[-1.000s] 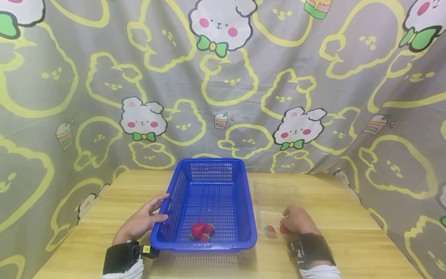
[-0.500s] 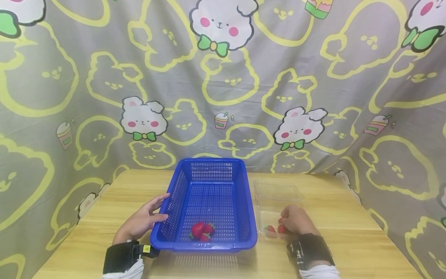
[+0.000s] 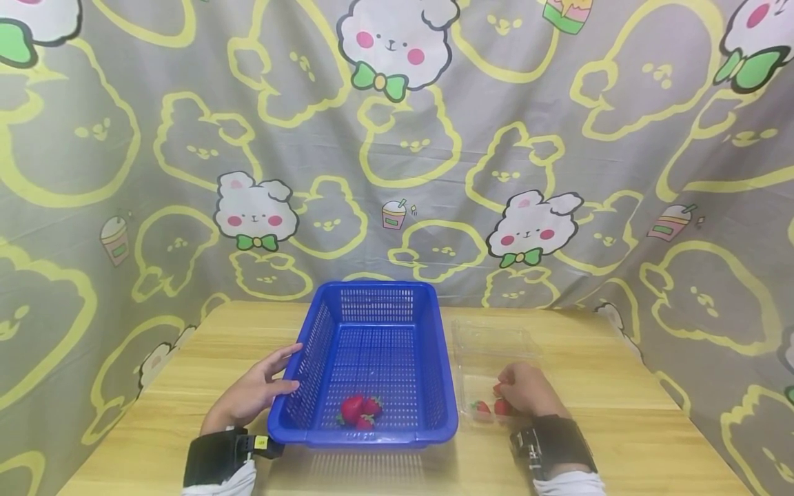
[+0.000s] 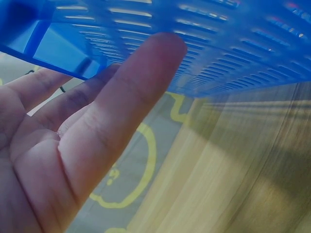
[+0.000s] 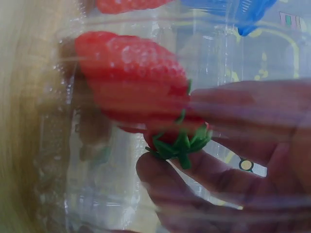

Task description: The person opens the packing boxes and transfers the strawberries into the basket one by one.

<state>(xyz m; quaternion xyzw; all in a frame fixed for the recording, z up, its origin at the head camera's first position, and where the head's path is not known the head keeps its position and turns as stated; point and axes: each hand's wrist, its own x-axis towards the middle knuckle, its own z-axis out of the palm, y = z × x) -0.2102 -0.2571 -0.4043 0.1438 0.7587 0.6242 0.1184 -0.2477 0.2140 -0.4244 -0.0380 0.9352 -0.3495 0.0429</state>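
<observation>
My left hand (image 3: 256, 389) lies against the left side of the blue plastic basket (image 3: 442, 372), fingers fairly straight. In the left wrist view the thumb (image 4: 141, 82) rests along the slotted wall. Several red strawberries (image 3: 351, 409) sit together near the basket's front. My right hand (image 3: 528, 391) reaches into a clear plastic box (image 3: 466, 382) and pinches a strawberry (image 3: 498, 390) at the fingertips. Under that hand is another strawberry (image 3: 502, 407), with one more strawberry (image 3: 480, 407) to its left. The right wrist view shows a green leafy cap (image 5: 182, 143) between the fingers.
The box's clear lid (image 3: 493, 337) lies folded back behind it, hard to see against the wood. A light wooden table (image 3: 626, 413) carries everything. A grey patterned curtain (image 3: 434, 207) hangs along the table's back and sides.
The right hand has shifted slightly to the left and up within the box, and a strawberry now shows at its fingertips above another one. The left hand and basket stay put.
</observation>
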